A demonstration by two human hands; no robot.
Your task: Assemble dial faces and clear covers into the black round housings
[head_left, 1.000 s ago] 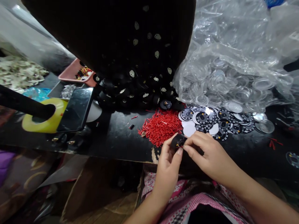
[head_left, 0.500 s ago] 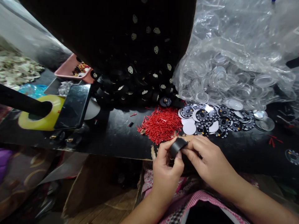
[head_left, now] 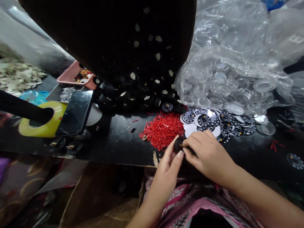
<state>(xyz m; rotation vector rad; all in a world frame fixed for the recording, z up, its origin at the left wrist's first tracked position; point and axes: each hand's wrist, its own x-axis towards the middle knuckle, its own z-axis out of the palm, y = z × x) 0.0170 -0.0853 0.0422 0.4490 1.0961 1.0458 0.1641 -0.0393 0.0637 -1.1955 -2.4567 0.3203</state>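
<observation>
My left hand (head_left: 169,161) grips a small round black gauge housing (head_left: 178,143) between thumb and fingers, over the front edge of the black table. A brass-coloured bit shows on the side turned to me. My right hand (head_left: 205,155) is closed at the housing's right side, thumb and forefinger pressed against it; whether a smaller piece sits between those fingertips is hidden. Just beyond my hands lies a heap of red pointers (head_left: 163,129). Printed black dial discs (head_left: 225,117) are spread to its right, some turned white side up, partly covered by my right hand.
A clear bag of transparent round covers (head_left: 228,85) stands at the back right. Black housings (head_left: 147,98) spill from a large dark container. On the left are a phone (head_left: 74,112), yellow tape roll (head_left: 59,109), and pink tray (head_left: 68,73). Loose red pointers (head_left: 273,145) lie right.
The black housing has been turned, so its brass-coloured bit now shows. My right hand has shifted slightly left and up over the dial discs. The view has tilted a little.
</observation>
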